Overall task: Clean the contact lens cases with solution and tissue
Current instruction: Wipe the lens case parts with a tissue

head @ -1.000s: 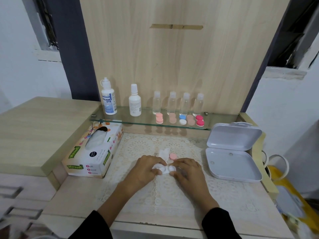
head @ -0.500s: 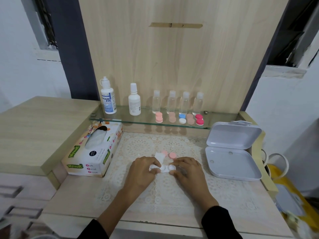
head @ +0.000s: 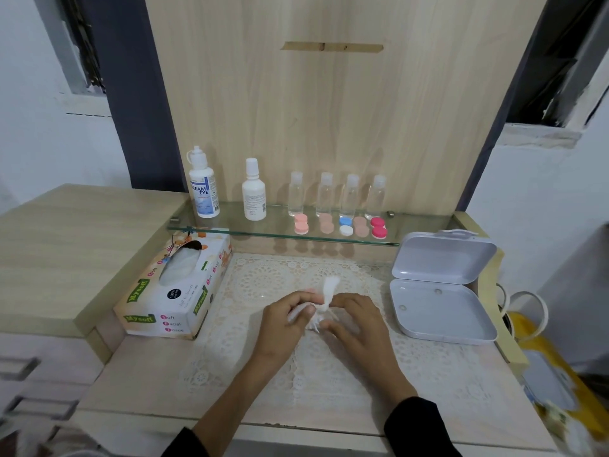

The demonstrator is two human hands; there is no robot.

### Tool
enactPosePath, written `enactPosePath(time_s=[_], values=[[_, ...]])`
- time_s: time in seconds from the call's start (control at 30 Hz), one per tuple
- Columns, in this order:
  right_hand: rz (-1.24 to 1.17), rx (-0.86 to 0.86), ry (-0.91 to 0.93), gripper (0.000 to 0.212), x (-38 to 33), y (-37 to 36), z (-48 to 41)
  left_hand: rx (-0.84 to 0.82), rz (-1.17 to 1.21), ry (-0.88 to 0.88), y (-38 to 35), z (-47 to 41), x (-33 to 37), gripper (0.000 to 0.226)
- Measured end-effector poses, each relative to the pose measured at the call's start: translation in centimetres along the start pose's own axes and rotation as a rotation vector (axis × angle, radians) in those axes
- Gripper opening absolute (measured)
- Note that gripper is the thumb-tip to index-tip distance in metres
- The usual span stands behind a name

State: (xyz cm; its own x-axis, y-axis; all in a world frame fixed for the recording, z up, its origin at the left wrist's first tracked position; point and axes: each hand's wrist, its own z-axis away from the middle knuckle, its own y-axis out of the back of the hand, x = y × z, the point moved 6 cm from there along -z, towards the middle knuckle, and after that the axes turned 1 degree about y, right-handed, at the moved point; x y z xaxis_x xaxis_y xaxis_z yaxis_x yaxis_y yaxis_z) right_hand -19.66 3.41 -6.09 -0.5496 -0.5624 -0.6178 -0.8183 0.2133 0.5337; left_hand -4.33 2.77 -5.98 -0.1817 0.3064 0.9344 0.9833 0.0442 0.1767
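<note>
On the lace mat (head: 263, 282), my left hand (head: 283, 324) and my right hand (head: 357, 324) meet around a white tissue (head: 329, 286). One end of the tissue sticks up between the fingertips. My left hand pinches the tissue. My right hand grips the tissue-wrapped white contact lens case (head: 314, 321), which is mostly hidden. Several more lens cases, pink (head: 301, 224), blue and white (head: 346, 225) and red (head: 378, 227), lie on the glass shelf (head: 230, 222). The Dream Eye solution bottle (head: 202, 186) stands at the shelf's left end.
A tissue box (head: 178, 285) lies left of the mat. An open white plastic box (head: 438, 308) sits at the right. A white bottle (head: 253, 192) and several small clear bottles (head: 351, 196) stand on the shelf. A raised wooden counter (head: 66, 232) is on the left.
The tissue has been pulled up over the white case, so its end now stands between my fingertips. The pink caps beyond my hands are no longer visible.
</note>
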Motion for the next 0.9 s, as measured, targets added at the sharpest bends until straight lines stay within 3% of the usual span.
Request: enactPosePath(time_s=[0.17,0.3,0.47,0.6,0.77,0.9], values=[[-0.118,0.031,-0.081,0.007,0.1,0.4,0.2,0.048,-0.008,-0.034,-0.9,-0.2,0.5,0.027],[-0.172,0.069,-0.111,0.02,0.5,0.6,0.2,0.063,-0.009,0.015,-0.8,-0.3,0.3,0.025],[-0.358,0.207,-0.288,0.018,1.7,1.5,0.5,0.07,-0.358,-0.049,0.6,-0.3,-1.5,0.02],[-0.196,0.214,-0.256,0.013,1.6,1.8,0.5,-0.018,-0.585,-0.044,0.6,-0.2,-2.2,0.044],[0.012,0.094,-0.126,0.006,1.3,0.6,0.4,-0.011,-0.657,-0.065,0.2,-0.3,-1.9,0.024],[0.208,-0.059,0.003,0.018,0.9,-0.9,0.5,-0.006,-0.622,-0.076,0.2,-0.2,-1.7,0.022]])
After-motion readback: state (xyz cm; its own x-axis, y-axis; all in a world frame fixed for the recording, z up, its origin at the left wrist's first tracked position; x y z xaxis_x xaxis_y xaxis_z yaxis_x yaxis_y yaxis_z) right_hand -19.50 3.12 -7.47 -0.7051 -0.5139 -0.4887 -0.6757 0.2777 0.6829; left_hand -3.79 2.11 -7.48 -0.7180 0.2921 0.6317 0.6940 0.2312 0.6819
